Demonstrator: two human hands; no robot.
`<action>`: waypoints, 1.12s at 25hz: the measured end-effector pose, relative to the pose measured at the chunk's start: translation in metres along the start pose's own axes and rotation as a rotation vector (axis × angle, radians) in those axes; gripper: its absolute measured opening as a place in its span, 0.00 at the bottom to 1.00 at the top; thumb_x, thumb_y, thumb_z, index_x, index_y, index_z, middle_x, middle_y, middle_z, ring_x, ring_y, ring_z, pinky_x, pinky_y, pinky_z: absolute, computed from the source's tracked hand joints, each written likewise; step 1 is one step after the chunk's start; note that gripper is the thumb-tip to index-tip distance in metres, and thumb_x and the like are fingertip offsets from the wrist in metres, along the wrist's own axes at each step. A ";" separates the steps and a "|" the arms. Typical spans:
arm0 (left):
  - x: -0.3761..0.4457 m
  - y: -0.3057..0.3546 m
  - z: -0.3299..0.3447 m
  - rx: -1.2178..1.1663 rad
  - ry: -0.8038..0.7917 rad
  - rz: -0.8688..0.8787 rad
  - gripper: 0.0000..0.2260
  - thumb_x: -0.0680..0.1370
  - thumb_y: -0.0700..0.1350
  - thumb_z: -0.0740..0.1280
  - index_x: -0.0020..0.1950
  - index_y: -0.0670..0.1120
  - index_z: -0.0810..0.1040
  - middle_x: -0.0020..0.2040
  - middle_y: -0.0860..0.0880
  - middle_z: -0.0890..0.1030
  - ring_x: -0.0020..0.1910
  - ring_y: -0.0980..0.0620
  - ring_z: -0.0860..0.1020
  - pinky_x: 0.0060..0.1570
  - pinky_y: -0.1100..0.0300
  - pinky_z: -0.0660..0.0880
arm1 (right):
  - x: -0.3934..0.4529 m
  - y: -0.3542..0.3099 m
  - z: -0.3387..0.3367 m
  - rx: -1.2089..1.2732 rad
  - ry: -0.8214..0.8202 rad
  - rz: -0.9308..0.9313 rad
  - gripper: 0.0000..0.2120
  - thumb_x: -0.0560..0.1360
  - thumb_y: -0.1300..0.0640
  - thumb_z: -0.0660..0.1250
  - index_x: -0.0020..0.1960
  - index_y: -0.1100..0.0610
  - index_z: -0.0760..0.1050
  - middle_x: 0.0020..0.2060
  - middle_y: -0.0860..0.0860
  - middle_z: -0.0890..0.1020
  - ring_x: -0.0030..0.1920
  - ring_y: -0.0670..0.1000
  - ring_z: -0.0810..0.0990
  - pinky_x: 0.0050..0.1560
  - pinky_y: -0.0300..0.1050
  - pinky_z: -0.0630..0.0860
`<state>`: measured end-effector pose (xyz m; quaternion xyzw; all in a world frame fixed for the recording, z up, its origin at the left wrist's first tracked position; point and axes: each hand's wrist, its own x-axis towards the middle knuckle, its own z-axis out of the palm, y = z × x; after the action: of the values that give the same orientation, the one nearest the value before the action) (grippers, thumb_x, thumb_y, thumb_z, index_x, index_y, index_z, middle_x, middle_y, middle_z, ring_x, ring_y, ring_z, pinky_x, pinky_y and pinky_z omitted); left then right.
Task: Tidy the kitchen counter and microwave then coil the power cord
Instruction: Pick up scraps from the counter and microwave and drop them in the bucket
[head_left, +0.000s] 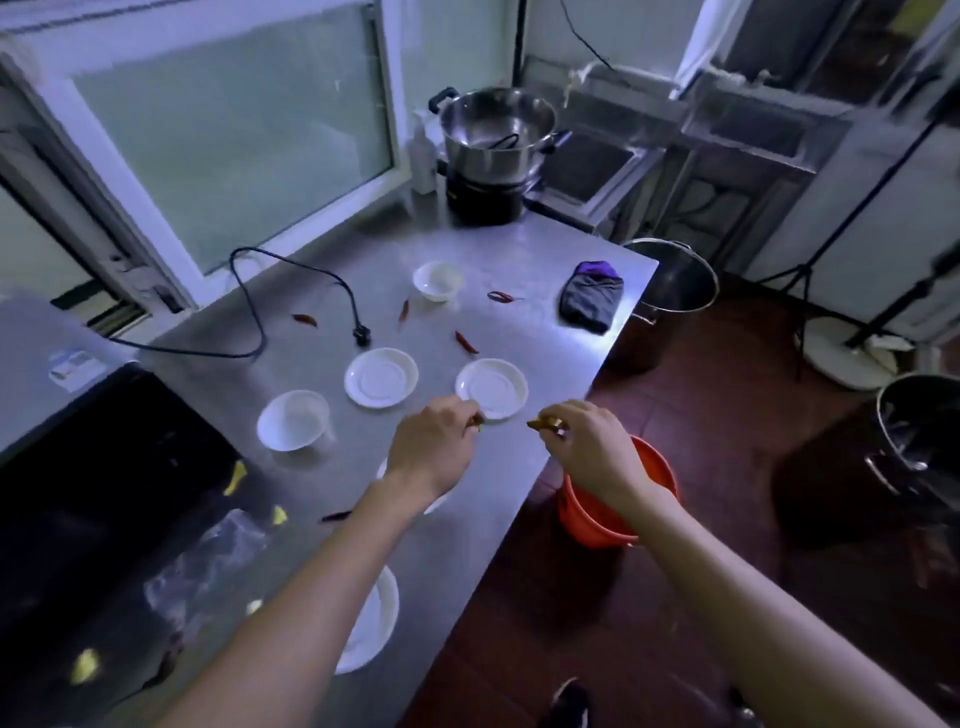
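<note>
Dim, bluish light. Frosted window w/ white frame runs along worktop's far-left edge. Floor dark red-brown tile. Off worktop's far corner: metal-framed cabinet, glass panels. Big steel stockpot on floor by worktop's right edge; another pot at frame right. Black light-stand legs & round white base nr right wall.

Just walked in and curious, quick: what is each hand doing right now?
Left hand: fingers curled, pinching a small scrap beside the saucer.
Right hand: fingers curled, holding a small brownish scrap above the orange bucket.
</note>
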<state>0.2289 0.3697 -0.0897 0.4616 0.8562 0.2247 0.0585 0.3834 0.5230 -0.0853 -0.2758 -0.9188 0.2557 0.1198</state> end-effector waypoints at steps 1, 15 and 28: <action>0.008 0.026 0.021 -0.003 -0.048 0.018 0.07 0.78 0.45 0.64 0.52 0.50 0.81 0.51 0.50 0.81 0.51 0.44 0.78 0.47 0.51 0.74 | -0.010 0.030 -0.012 0.001 0.003 0.039 0.08 0.75 0.56 0.70 0.52 0.53 0.84 0.49 0.50 0.84 0.50 0.55 0.82 0.51 0.53 0.77; 0.080 0.203 0.220 -0.012 -0.408 0.147 0.04 0.78 0.50 0.67 0.52 0.55 0.80 0.48 0.56 0.80 0.47 0.52 0.79 0.43 0.59 0.72 | -0.089 0.285 -0.052 -0.033 -0.073 0.380 0.08 0.76 0.52 0.70 0.54 0.50 0.82 0.53 0.46 0.84 0.51 0.49 0.82 0.48 0.45 0.79; 0.220 0.168 0.352 -0.130 -0.623 0.038 0.04 0.76 0.50 0.69 0.50 0.57 0.78 0.47 0.59 0.79 0.49 0.53 0.79 0.46 0.55 0.77 | 0.032 0.389 -0.001 0.006 -0.254 0.601 0.09 0.77 0.52 0.66 0.55 0.49 0.82 0.54 0.45 0.83 0.54 0.50 0.80 0.51 0.49 0.78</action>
<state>0.3406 0.7450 -0.3068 0.5194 0.7721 0.1277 0.3432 0.5312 0.8206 -0.2906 -0.5004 -0.8030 0.3148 -0.0757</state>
